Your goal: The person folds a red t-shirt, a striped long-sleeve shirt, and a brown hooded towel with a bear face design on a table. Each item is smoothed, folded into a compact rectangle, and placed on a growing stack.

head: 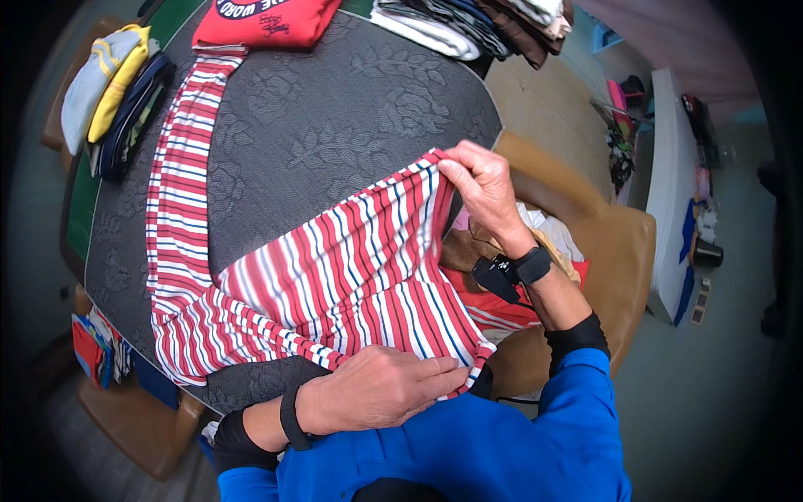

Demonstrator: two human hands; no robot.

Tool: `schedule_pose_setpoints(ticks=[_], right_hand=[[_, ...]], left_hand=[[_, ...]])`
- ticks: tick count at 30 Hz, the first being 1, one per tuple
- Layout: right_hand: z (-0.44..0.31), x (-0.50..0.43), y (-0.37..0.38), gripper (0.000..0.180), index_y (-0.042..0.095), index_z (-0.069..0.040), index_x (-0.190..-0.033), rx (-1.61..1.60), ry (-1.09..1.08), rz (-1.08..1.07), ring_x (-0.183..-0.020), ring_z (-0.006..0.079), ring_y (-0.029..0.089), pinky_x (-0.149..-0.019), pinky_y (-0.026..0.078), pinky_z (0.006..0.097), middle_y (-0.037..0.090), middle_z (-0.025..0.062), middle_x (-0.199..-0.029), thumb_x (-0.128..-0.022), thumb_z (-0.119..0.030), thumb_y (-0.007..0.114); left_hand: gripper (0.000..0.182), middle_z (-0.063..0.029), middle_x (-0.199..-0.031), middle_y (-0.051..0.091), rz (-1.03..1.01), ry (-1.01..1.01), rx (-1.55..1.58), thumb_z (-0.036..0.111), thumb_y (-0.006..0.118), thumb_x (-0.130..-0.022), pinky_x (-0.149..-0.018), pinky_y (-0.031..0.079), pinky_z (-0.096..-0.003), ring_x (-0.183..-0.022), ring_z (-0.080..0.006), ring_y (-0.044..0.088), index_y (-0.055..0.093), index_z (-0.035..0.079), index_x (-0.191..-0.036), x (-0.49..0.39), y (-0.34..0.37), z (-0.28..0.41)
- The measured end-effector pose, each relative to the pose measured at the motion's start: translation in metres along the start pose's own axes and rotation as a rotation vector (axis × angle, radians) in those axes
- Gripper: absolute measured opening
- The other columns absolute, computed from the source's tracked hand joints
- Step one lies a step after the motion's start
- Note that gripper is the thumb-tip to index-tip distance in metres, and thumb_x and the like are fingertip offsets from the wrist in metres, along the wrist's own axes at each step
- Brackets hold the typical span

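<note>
A knit garment (pixel 351 276) with red, white and dark blue stripes spreads across the near part of a table. One long striped sleeve (pixel 182 169) runs up the left side of the table to a red folded garment. My right hand (pixel 480 182) pinches the garment's upper right edge between thumb and fingers and holds it raised. Close to my body, my left hand (pixel 389 386) grips the lower edge, where a rolled hem shows past the fingertips. The cloth is stretched and wrinkled between both hands.
The round table has a dark floral cloth (pixel 326 100). Folded clothes (pixel 452 28) are stacked at its far right, more (pixel 119 100) at left. The red garment (pixel 266 25) bears writing. At right, a tan chair (pixel 602 270) holds loose clothes (pixel 502 307); another chair (pixel 138 420) stands lower left.
</note>
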State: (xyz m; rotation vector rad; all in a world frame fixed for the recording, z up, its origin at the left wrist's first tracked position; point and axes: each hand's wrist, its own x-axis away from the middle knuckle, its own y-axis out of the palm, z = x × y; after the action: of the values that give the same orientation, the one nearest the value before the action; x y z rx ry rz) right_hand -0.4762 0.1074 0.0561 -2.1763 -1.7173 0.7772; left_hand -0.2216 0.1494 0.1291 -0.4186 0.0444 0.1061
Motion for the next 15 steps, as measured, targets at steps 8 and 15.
schedule_pose_setpoints(ticks=[8, 15], right_hand=[[-0.003, -0.074, 0.02, 0.016, 0.064, 0.003, -0.095, 0.042, -0.18, 0.002, -0.075, 0.0157, 0.062, -0.069, 0.048, 0.0268, 0.065, 0.0091, -0.084, -0.089, -0.009, 0.057], [-0.015, 0.044, -0.01, 0.073, 0.05, 0.006, -0.127, -1.099, 0.517, -0.691, -0.108, 0.0217, 0.059, -0.095, 0.045, 0.0347, 0.061, 0.0149, -0.118, -0.086, -0.054, 0.057]], left_hand=[[0.032, -0.0092, -0.096, 0.065, 0.253, 0.007, -0.094, 0.01, 0.063, -0.08, -0.049, 0.049, -0.0325, -0.062, -0.02, 0.064, 0.059, 0.001, -0.11, -0.01, -0.008, -0.004], [0.027, -0.0094, -0.085, 0.063, 0.471, -0.106, -0.172, 0.011, 0.063, -0.082, -0.049, 0.049, -0.0333, -0.065, -0.0216, 0.064, 0.059, 0.0, -0.107, -0.014, -0.018, -0.033]])
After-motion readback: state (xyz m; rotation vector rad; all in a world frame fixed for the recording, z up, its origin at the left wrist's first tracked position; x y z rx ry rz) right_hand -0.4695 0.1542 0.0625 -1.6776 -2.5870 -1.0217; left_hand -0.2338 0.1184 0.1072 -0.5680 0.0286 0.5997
